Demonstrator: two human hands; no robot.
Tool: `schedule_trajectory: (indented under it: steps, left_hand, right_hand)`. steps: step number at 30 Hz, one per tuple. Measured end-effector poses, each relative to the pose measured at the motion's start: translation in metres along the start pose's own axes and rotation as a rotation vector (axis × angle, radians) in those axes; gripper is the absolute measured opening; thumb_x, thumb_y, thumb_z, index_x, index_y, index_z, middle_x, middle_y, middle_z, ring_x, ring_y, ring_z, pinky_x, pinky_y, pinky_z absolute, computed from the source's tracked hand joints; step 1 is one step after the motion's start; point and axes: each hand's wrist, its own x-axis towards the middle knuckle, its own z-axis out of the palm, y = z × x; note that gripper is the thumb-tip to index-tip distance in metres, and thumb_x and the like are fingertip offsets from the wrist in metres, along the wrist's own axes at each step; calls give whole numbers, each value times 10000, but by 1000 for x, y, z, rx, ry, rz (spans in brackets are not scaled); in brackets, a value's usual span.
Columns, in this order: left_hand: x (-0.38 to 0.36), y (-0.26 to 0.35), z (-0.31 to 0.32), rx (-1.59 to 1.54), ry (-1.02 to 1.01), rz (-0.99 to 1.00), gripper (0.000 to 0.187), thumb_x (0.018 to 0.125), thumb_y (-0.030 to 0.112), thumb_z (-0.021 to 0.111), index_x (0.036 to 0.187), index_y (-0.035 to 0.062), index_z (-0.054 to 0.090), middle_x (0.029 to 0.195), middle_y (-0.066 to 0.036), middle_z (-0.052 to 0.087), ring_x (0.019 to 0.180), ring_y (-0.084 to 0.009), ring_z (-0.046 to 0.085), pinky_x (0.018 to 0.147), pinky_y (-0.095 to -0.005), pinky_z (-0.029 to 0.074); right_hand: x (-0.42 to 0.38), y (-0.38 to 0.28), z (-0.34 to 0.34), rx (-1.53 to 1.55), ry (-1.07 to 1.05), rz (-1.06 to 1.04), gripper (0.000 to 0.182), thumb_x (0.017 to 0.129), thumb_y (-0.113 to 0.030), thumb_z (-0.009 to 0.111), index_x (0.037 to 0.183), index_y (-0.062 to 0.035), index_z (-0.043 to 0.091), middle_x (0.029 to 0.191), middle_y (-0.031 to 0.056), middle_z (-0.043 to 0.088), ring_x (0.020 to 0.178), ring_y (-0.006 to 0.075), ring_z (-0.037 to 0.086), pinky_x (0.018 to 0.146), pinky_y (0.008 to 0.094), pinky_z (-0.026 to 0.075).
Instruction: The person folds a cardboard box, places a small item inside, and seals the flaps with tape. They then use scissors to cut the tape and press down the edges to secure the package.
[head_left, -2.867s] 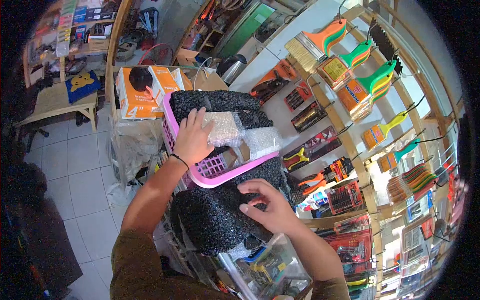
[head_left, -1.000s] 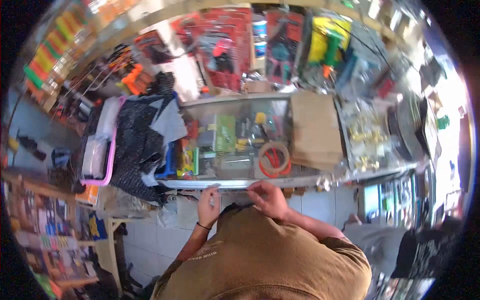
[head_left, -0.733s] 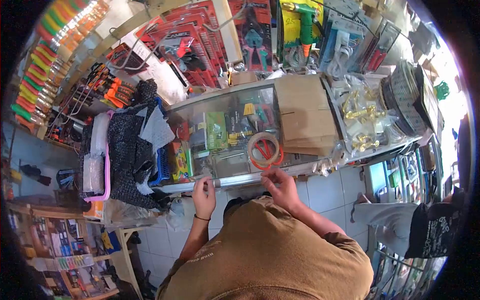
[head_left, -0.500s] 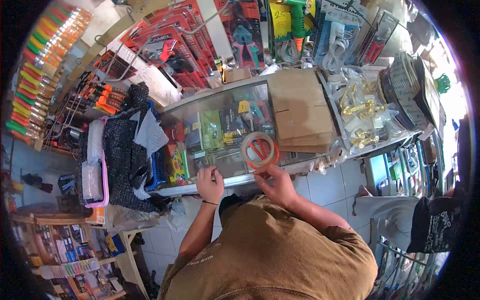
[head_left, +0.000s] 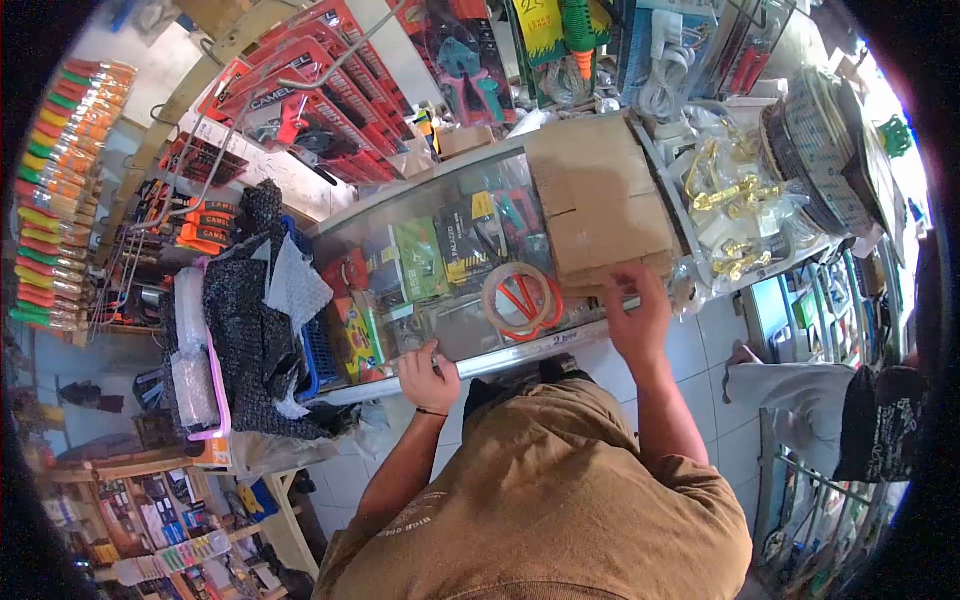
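Observation:
My right hand (head_left: 640,318) is at the front edge of a stack of flat cardboard pieces (head_left: 598,205), its fingers and thumb pinching at the lower edge. Left of it, on the glass counter top (head_left: 450,327), lie a pale roll of tape (head_left: 490,305) and an orange-red ring-shaped item (head_left: 553,312), overlapping in this view. My left hand (head_left: 428,380) rests at the counter's front metal edge with its fingers curled in, and nothing shows in it.
Packaged tools (head_left: 440,250) show through the glass. Black bubble wrap (head_left: 240,330) and a blue basket (head_left: 318,345) stand at the left. To the right are bagged brass-coloured fittings (head_left: 735,200) and hose coils (head_left: 815,150). Carded tools (head_left: 300,100) hang at the back.
My right hand has moved right, from beside the tape roll to the cardboard's front edge. My left hand stays by the counter edge. The view has shifted slightly.

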Motion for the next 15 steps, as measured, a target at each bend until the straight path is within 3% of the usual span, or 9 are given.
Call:
schedule_trajectory:
  steps: [2,4,5,7,11,13,15]
  left_hand:
    - [-1,0,0,-12,-1,7,240,715,117,511,922,33,598,748,-137,483,694,-330,454,631,-424,365]
    - [-2,-1,0,-21,-5,15,251,716,102,501,935,27,597,727,-138,463,675,-329,434,633,-422,354]
    - [-3,-2,1,-26,-8,8,251,714,100,500,933,28,599,719,-135,463,670,-324,432,626,-416,351]
    - [-1,-2,1,-30,-4,-5,251,712,98,499,931,28,602,711,-132,464,664,-320,429,619,-411,348]
    - [-3,-2,1,-32,14,6,241,709,108,509,918,33,602,713,-124,469,659,-312,431,614,-409,347]
    - [-4,-2,0,-41,6,-15,237,708,113,512,913,35,601,713,-123,469,659,-312,433,615,-410,348]
    - [-2,-2,-1,-6,35,9,215,679,129,544,874,65,608,708,-105,487,649,-303,449,590,-405,367]
  right_hand:
    - [5,9,-5,9,-21,15,215,737,-50,649,939,-30,578,867,138,572,807,296,570,710,350,461]
    - [10,13,-5,-225,40,-18,368,720,-69,670,1062,-48,535,1026,170,529,974,326,515,804,379,431]
    - [14,10,-4,-224,40,-18,368,720,-69,670,1062,-48,535,1026,170,529,974,326,515,804,379,431]
    - [24,0,0,-368,253,-119,612,677,-134,725,1215,-72,440,1192,185,445,1077,330,454,904,412,387]
    - [53,1,14,-415,319,-205,791,621,-193,779,1287,-85,367,1253,210,377,1155,362,383,962,455,324]
    - [61,-2,22,-599,207,105,827,570,-280,816,1265,-105,403,1269,178,393,1185,350,376,940,508,317]
    - [63,-1,25,-622,155,159,848,562,-305,818,1275,-115,398,1276,167,392,1197,338,374,941,519,313]
